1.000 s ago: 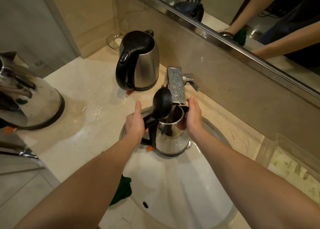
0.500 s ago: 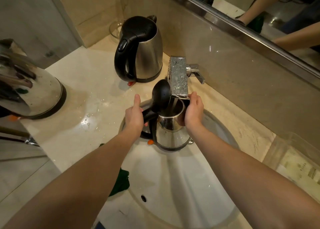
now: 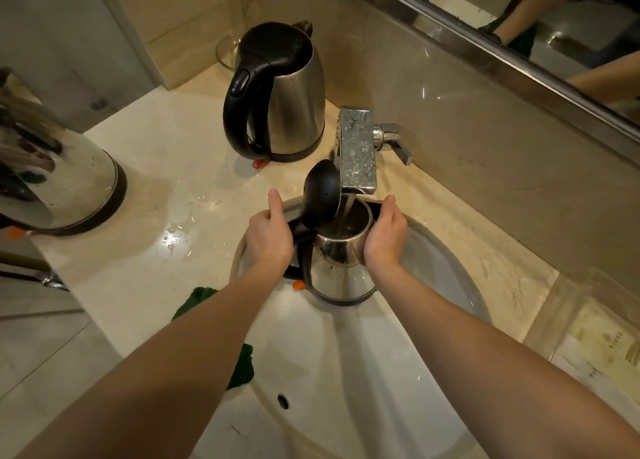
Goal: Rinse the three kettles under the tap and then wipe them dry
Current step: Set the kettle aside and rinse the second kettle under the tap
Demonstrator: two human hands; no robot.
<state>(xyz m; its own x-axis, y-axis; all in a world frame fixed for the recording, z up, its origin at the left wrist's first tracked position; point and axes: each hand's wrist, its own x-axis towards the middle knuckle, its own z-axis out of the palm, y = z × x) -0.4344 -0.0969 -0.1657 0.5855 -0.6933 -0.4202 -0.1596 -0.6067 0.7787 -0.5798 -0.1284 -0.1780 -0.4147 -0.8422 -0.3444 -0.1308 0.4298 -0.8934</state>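
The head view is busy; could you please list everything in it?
counter: 1, cream stone
basin: 1, white, in the counter
tap: 1, chrome, behind the basin, running
held kettle: 1, steel, black lid open, over the basin under the tap
back kettle: 1, steel, black lid closed, counter, left of the tap
left kettle: 1, steel, black base, counter's far left
cloth: 1, dark green, basin's left rim, partly hidden
glass bowl: 1, clear, corner behind the back kettle
mirror: 1, steel-edged, top right
hands: 2; left hand grips the held kettle's handle, right hand cups its side
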